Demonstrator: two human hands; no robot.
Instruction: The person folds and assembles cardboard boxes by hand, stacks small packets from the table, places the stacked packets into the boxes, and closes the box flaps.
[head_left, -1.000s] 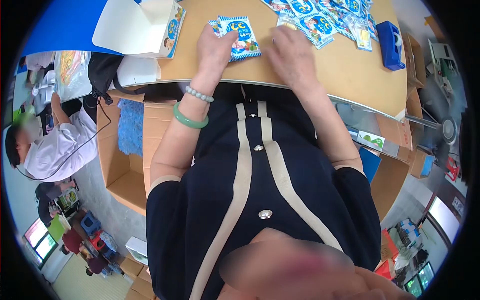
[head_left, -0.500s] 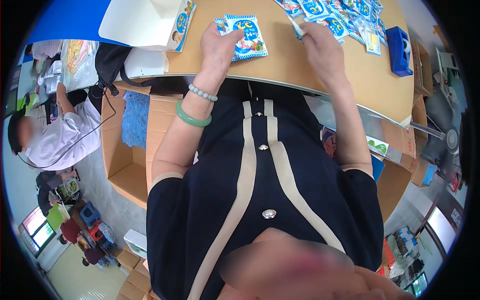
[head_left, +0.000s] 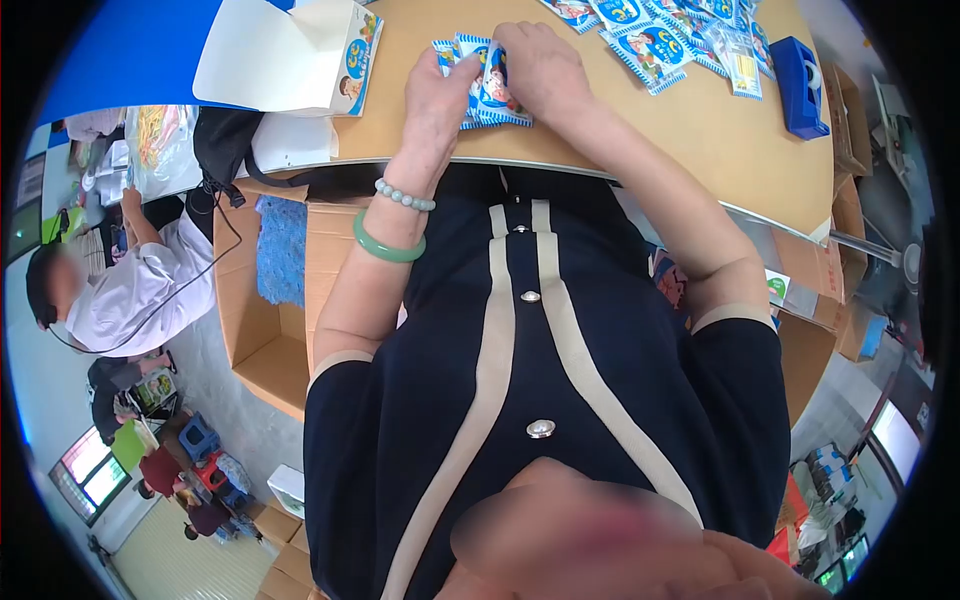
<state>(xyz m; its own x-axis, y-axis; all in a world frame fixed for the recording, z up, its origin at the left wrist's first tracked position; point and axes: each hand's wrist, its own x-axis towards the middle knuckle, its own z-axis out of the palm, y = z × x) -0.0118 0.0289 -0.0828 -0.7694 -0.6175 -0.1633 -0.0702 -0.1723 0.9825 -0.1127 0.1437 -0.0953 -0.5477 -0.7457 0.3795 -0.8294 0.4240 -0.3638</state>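
My left hand [head_left: 437, 105] is closed on a small stack of blue-and-white packets [head_left: 487, 95], its thumb on top, near the front edge of the tan table [head_left: 720, 150]. Over the right side of that stack lies my right hand [head_left: 545, 70], its fingers curled down at the uppermost packet; its fingertips are partly hidden. A pile of similar packets [head_left: 650, 50] spreads at the back right. To the left of my hands stands an open white box [head_left: 290, 60] with a blue printed side.
A blue tape dispenser [head_left: 800, 88] is near the table's right end. A black bag [head_left: 225, 145] and a plastic bag of yellowish items [head_left: 160, 140] are at the left. Below sits an open cardboard box [head_left: 265, 350]. A person in a white top [head_left: 150, 285] is at far left.
My right hand took a packet from the pile side, then moved left and brought it onto the stack at my left hand. The left hand kept its hold.
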